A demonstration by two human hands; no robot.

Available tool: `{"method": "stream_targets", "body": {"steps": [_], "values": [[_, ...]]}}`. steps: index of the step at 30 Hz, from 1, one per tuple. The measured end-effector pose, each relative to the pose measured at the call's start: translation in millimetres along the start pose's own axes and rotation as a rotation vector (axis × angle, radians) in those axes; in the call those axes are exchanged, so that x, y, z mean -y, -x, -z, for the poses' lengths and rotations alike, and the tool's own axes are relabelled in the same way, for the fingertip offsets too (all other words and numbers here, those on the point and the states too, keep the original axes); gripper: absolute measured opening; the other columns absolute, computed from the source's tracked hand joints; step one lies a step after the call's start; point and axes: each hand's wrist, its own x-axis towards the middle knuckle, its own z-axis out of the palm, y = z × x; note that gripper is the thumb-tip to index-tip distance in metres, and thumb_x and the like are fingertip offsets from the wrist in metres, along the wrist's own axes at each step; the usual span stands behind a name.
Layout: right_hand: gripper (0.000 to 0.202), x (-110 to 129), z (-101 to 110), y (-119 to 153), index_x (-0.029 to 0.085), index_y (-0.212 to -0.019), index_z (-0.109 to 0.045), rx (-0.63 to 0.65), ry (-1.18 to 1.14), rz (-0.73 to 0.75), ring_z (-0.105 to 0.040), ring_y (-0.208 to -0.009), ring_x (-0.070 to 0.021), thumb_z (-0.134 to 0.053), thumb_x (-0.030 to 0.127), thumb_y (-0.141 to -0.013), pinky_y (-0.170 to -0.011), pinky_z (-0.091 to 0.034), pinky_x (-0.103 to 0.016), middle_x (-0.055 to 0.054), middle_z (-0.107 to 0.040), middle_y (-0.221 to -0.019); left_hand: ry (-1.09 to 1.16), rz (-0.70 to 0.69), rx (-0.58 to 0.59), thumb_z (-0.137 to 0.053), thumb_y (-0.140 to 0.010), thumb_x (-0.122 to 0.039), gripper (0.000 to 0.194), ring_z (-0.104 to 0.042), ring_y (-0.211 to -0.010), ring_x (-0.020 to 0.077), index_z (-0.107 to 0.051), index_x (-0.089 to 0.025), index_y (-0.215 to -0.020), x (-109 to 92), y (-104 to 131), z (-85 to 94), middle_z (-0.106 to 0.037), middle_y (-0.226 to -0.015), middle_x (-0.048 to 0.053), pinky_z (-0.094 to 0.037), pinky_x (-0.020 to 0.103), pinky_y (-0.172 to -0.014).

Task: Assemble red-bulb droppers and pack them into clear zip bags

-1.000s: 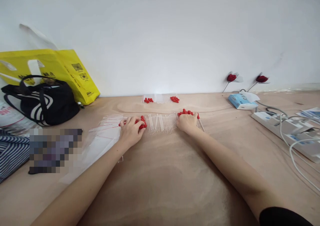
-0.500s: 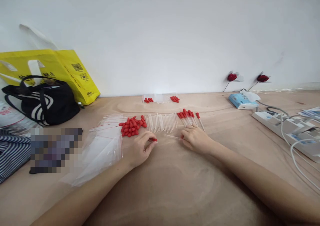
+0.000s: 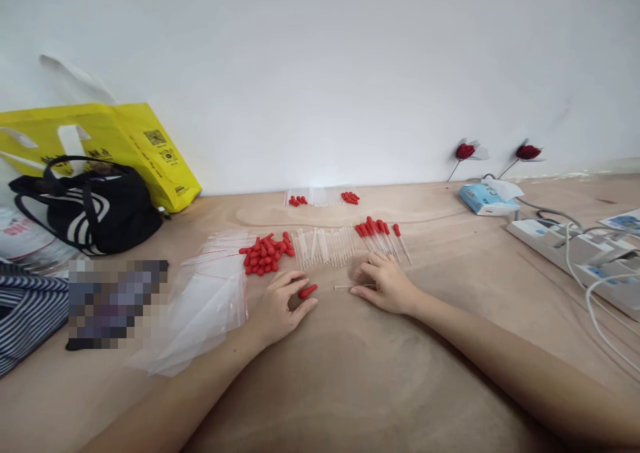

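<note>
My left hand (image 3: 283, 308) rests on the table with its thumb and fingers apart. Between them lies a single red rubber dropper bulb (image 3: 308, 291), close to the fingertips. A thin clear dropper tube (image 3: 343, 287) lies sideways by my right hand (image 3: 384, 283), whose thumb and fingers are spread around it. Behind my left hand is a heap of red bulbs (image 3: 263, 255). A row of clear tubes (image 3: 325, 246) stretches to its right. Several droppers with red bulbs fitted (image 3: 376, 229) lie just beyond my right hand.
Clear zip bags (image 3: 200, 306) lie left of my left hand. Small bags with red bulbs (image 3: 320, 197) sit near the wall. At left are a black bag (image 3: 120, 206) and yellow bag (image 3: 165, 166); at right, a tissue pack (image 3: 483, 201) and power strip (image 3: 540, 238) with cables.
My left thumb and fingers have parted, leaving the red bulb between them. My right hand has loosened around the tube, which has shifted slightly nearer to me. The view has tilted a little.
</note>
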Motion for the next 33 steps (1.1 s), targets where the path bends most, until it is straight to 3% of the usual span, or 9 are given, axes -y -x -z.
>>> {"method": "stream_targets", "body": {"steps": [6, 11, 18, 24, 33], "values": [[0.009, 1.3, -10.6, 1.8, 0.018, -0.077, -0.054, -0.058, -0.027, -0.012, -0.049, -0.081, -0.0155, -0.052, 0.026, -0.079, -0.069, -0.032, -0.029, -0.004, -0.055, -0.084, -0.020, -0.056, -0.025, -0.047, -0.083, -0.024, 0.017, -0.057, -0.088, 0.0186, -0.063, -0.020, -0.089, -3.9, -4.5, -6.8, -0.064, -0.093, 0.005, -0.044, 0.037, -0.079], [0.014, 10.4, -12.0, 4.1, 0.018, -0.076, -0.053, -0.138, 0.083, -0.024, -0.050, -0.078, -0.0150, -0.044, 0.025, -0.085, -0.076, -0.026, -0.033, -0.002, -0.061, -0.075, -0.054, -0.067, 0.000, -0.042, -0.085, -0.019, 0.015, -0.057, -0.090, 0.0171, -0.057, -0.020, -0.088, -17.2, -9.5, -7.8, -0.066, -0.088, 0.001, -0.030, 0.045, -0.095], [0.021, 15.0, -13.9, 6.7, 0.021, -0.099, -0.058, -0.274, 0.078, 0.092, -0.051, -0.082, -0.0144, -0.042, 0.025, -0.086, -0.087, -0.017, -0.037, -0.002, -0.066, -0.079, -0.081, -0.126, -0.055, -0.040, -0.087, -0.020, 0.024, -0.057, -0.099, 0.0194, -0.054, -0.020, -0.106, -13.5, -6.0, -15.6, -0.067, -0.097, 0.002, -0.018, 0.051, -0.101], [0.022, 20.1, -12.6, 7.8, 0.024, -0.095, -0.062, -0.224, 0.125, 0.122, -0.051, -0.082, -0.0138, -0.042, 0.025, -0.086, -0.089, -0.016, -0.038, -0.001, -0.065, -0.077, -0.050, -0.128, -0.066, -0.040, -0.087, -0.020, 0.022, -0.058, -0.097, 0.0194, -0.058, -0.021, -0.099, -15.3, -6.9, -13.3, -0.068, -0.092, 0.002, -0.018, 0.050, -0.101], [0.020, 33.2, -15.6, 9.1, 0.021, -0.086, -0.062, -0.207, 0.064, 0.183, -0.045, -0.069, -0.0125, -0.044, 0.025, -0.084, -0.083, -0.021, -0.036, 0.001, -0.057, -0.062, 0.022, -0.063, -0.103, -0.046, -0.084, -0.023, 0.014, -0.061, -0.078, 0.0142, -0.060, -0.021, -0.080, -20.7, -7.2, -10.2, -0.067, -0.078, -0.001, -0.018, 0.045, -0.101]]}}
